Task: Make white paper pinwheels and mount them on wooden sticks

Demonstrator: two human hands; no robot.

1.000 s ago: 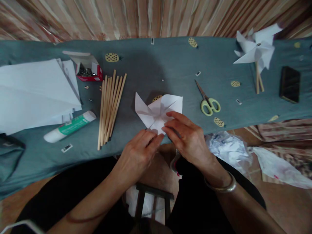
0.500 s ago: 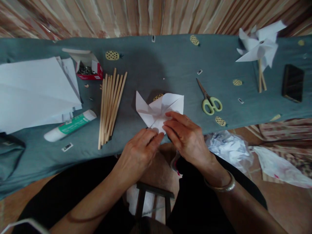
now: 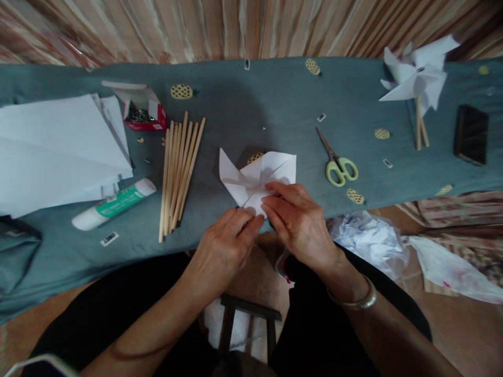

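Observation:
A white paper pinwheel [image 3: 251, 180], partly folded, lies at the front edge of the cloth-covered table. My left hand [image 3: 227, 238] grips its lower corner, fingers curled over the paper. Thumb and fingers of my right hand [image 3: 296, 220] press and pinch the folds near the centre and right side; the fingertips hide part of the paper. Left of it lies a bundle of wooden sticks [image 3: 178, 175]. Scissors with green handles [image 3: 341, 172] rest to the right, blades pointing away from me.
At the left are a stack of white paper [image 3: 58, 152], a glue stick [image 3: 113, 204] and an open red box of small metal pieces [image 3: 145, 115]. A finished-looking pinwheel on sticks [image 3: 418, 73] and a dark phone [image 3: 471, 134] lie far right. A bag of crumpled paper [image 3: 369, 241] is below the table.
Almost nothing differs. My right hand has shifted very slightly left on the paper; my left hand keeps its hold. The whole view has moved a little.

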